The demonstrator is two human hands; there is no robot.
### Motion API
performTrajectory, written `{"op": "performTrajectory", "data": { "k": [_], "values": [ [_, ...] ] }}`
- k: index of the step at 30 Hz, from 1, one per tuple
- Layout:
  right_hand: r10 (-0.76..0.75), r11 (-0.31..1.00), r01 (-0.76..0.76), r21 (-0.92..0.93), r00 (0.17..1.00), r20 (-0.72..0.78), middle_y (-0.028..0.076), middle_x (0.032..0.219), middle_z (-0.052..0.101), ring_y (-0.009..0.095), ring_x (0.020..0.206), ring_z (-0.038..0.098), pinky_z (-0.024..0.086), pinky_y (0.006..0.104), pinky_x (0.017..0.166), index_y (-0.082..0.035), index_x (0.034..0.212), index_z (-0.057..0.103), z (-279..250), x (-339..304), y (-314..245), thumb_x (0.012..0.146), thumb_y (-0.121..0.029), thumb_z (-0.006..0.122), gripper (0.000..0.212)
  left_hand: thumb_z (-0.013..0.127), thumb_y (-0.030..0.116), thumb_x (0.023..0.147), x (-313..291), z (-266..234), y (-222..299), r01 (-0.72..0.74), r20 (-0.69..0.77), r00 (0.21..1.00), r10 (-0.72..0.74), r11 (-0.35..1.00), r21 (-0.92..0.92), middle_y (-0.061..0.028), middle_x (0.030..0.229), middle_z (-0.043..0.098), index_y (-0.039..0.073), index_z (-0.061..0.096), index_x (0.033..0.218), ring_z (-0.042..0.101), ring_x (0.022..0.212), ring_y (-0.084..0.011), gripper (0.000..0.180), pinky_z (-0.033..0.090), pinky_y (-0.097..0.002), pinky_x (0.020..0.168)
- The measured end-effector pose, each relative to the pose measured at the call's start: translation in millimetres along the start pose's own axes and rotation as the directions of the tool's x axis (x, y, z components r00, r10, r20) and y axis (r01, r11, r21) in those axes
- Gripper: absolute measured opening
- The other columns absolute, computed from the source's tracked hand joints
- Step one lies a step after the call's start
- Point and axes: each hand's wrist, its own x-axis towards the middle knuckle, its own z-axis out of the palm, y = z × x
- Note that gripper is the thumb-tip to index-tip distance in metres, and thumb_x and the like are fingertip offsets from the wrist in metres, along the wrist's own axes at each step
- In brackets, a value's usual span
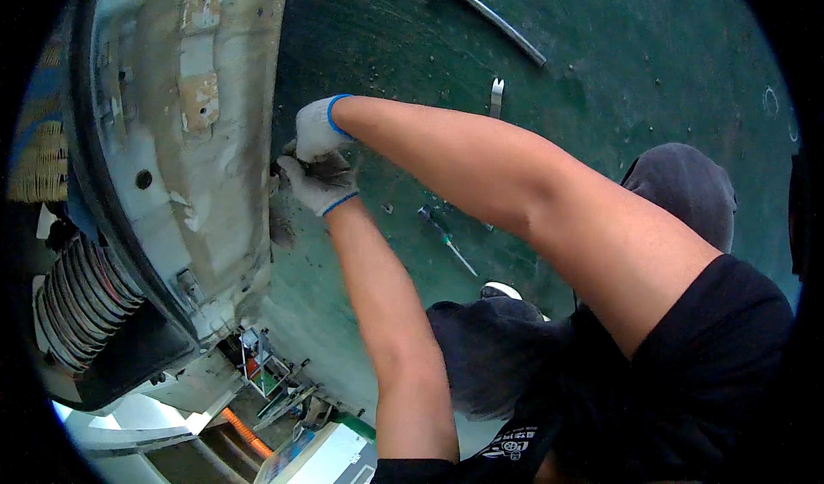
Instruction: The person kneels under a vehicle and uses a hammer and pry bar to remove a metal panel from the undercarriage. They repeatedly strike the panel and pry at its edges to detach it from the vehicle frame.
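Observation:
My left hand [324,185] and my right hand [316,134] wear white knit work gloves with blue cuffs, the left one dirty grey. They are together at the lower edge of a worn, pale vehicle body panel [236,132]. My right hand is curled just above the left, its fingertips turned away from view. The left thumb points toward the panel edge, and the fingers are bent in. Both look closed around something small at the edge, but the gloves hide it.
On the green floor [601,81] lie a metal bar [498,22], a forked pry tool [497,96] and a screwdriver [448,242]. My knees are close behind my arms. A ribbed hose [86,304] is at the left, and a metal rack [262,359] with an orange hose [247,432] at the lower left.

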Motion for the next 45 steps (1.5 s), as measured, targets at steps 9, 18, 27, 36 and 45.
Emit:
{"op": "performTrajectory", "data": {
  "k": [9,18,27,36,45],
  "values": [
    [0.067,0.997,-0.068,0.027,0.997,0.028,0.017,0.102,0.074,0.033,0.094,0.070,0.055,0.0448,0.081,-0.004,0.108,0.076,-8,-10,-15,0.077,-0.031,0.068,0.042,0.056,0.049,0.101,-2,2,6,-0.019,0.152,0.988,0.033,0.996,-0.091,-0.0134,0.123,0.065,0.005,0.061,0.128,0.062,0.112,-0.0284,0.051,0.050,-0.0449,0.100],
    [0.047,0.997,-0.043,-0.067,0.997,0.059,0.015,0.097,0.073,0.027,0.087,0.066,0.052,0.0434,0.078,0.000,0.107,0.074,-28,-1,-9,0.078,-0.037,0.068,0.047,0.051,0.046,0.104,-7,6,2,0.100,0.177,0.981,-0.080,0.989,-0.111,-0.0146,0.135,0.060,0.007,0.053,0.141,0.057,0.124,-0.0323,0.054,0.045,-0.0489,0.110],
    [0.039,0.995,-0.044,-0.084,0.998,-0.057,0.016,0.094,0.073,0.027,0.086,0.067,0.053,0.0424,0.078,0.001,0.107,0.073,-12,3,-9,0.078,-0.040,0.067,0.051,0.053,0.047,0.104,9,11,-4,0.081,0.170,0.985,-0.028,0.945,-0.316,-0.0124,0.114,0.067,0.008,0.063,0.110,0.065,0.105,-0.0277,0.041,0.054,-0.0445,0.092],
    [0.307,0.741,-0.228,-0.631,0.952,0.017,0.024,0.100,0.073,0.036,0.094,0.070,0.054,0.0439,0.087,0.000,0.123,0.067,-11,-30,-82,0.068,-0.055,0.074,0.078,0.062,0.038,0.100,18,17,-3,0.171,0.207,0.976,-0.073,0.845,-0.507,-0.0111,0.100,0.069,0.007,0.063,0.091,0.066,0.094,-0.0276,0.032,0.054,-0.0441,0.086],
    [0.116,0.488,-0.262,-0.832,0.965,-0.236,0.026,0.110,0.070,0.039,0.103,0.069,0.058,0.0443,0.088,0.005,0.125,0.056,30,-60,-97,0.062,-0.038,0.082,0.080,0.062,0.019,0.097,26,23,-10,0.124,0.081,0.992,-0.095,0.788,-0.603,-0.0121,0.086,0.067,0.005,0.061,0.088,0.064,0.077,-0.0288,0.017,0.056,-0.0442,0.072]
  ]
}}
